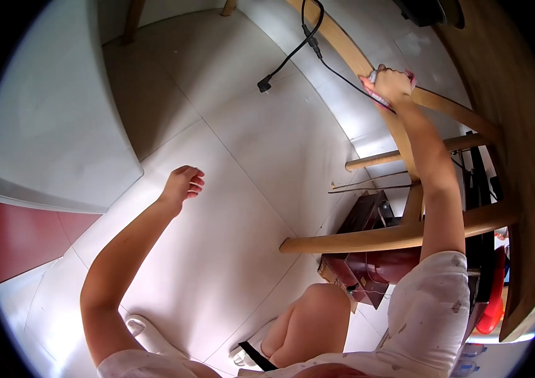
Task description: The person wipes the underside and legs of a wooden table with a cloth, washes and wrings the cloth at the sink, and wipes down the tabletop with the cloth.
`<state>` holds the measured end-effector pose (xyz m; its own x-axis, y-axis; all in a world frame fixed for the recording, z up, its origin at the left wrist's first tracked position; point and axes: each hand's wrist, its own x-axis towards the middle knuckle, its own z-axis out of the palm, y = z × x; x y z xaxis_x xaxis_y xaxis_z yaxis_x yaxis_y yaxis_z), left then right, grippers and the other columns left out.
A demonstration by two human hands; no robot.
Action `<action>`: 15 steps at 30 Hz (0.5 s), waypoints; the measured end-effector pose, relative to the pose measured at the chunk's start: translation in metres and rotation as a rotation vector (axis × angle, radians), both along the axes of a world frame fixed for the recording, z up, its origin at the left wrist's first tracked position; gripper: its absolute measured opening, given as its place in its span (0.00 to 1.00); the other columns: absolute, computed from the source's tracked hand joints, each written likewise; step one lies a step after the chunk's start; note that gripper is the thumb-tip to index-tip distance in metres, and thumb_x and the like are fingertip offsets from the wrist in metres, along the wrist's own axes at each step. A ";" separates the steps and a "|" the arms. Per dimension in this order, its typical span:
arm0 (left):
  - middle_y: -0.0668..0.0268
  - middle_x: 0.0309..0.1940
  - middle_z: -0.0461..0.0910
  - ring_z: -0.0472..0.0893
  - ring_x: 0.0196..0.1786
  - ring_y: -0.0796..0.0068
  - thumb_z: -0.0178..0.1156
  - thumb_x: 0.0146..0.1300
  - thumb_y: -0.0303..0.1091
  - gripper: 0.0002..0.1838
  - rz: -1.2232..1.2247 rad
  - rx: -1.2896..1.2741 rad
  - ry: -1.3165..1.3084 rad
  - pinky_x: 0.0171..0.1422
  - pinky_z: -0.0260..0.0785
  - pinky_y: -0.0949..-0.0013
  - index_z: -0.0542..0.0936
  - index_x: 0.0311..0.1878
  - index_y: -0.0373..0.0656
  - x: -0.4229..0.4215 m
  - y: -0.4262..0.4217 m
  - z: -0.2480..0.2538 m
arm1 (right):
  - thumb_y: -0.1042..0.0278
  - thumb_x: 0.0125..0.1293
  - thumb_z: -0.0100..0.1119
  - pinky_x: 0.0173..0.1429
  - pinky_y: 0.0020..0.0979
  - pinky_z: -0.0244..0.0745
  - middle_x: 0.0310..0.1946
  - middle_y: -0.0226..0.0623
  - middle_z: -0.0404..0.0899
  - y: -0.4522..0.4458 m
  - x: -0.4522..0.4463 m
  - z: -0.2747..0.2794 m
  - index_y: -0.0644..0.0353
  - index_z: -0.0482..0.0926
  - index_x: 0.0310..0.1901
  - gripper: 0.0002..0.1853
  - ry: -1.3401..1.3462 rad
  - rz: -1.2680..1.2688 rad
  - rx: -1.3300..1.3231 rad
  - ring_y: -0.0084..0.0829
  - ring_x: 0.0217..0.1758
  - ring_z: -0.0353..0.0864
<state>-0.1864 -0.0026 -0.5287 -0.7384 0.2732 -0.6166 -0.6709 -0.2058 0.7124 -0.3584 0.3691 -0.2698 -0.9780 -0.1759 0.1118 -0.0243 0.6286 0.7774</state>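
Note:
Against a wooden bar of the furniture at the upper right, my right hand [392, 85] is closed round a pink and white cloth [377, 97]. The cloth shows on both sides of the fist and touches the bar [340, 38]. A thin black cable [349, 85] runs down close beside this hand. My left hand [185, 184] hangs over the tiled floor at the centre left, touching nothing. Its fingers are loosely curled, and whether anything is inside them cannot be seen.
A black plug [265, 84] hangs over the floor tiles [242, 208]. Wooden legs [343, 242] jut out at the right, near dark red boxes [359, 277]. A large white curved surface [53, 113] stands at the left. My bent knee [324, 309] is at the bottom.

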 end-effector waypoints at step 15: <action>0.68 0.24 0.71 0.70 0.26 0.79 0.45 0.56 0.34 0.09 0.084 -0.122 -0.041 0.31 0.62 0.76 0.72 0.32 0.41 0.011 -0.033 0.000 | 0.31 0.54 0.38 0.47 0.40 0.70 0.35 0.54 0.77 -0.040 -0.066 -0.033 0.71 0.69 0.42 0.40 0.277 -0.077 -0.560 0.50 0.43 0.76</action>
<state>-0.1752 -0.0351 -0.5291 -0.7294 0.1325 -0.6712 -0.6837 -0.1763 0.7082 -0.4246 0.3287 -0.3025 -0.9071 0.0527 0.4176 0.1925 0.9342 0.3003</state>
